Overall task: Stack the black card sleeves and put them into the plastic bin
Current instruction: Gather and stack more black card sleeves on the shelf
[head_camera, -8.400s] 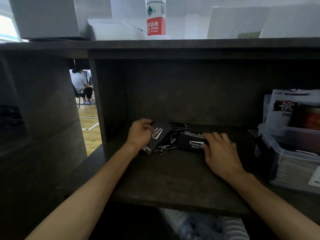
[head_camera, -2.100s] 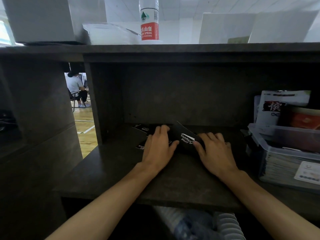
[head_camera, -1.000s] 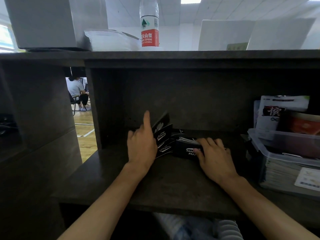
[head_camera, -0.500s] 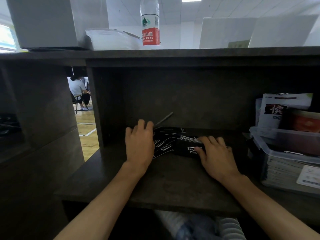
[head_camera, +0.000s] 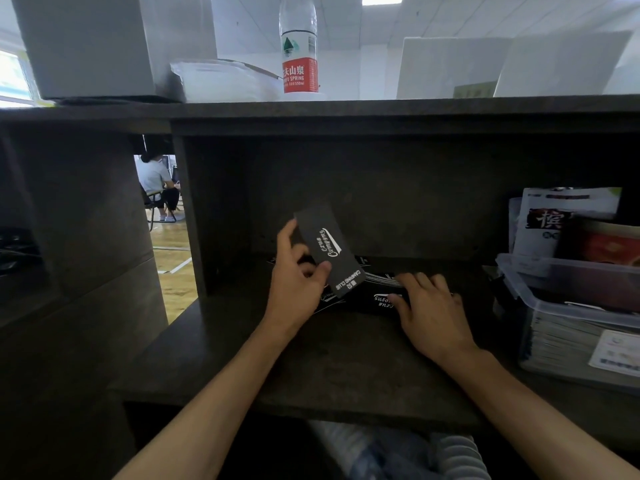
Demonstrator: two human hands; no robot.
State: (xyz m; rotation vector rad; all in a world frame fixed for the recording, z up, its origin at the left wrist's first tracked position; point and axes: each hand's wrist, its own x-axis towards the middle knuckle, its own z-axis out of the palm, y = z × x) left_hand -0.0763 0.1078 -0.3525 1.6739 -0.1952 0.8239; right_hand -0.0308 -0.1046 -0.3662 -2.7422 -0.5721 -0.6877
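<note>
L hand lifted one sleeve since 0.5s, fingers pinching it | R hand flat on stack

A: We see a black card sleeve with white script lettering, and more black sleeves lettered white on a dark grey-brown shelf.

B: We also note a clear plastic bin, a clear water bottle with a red, white and green label, and a white packet printed black and red.
</note>
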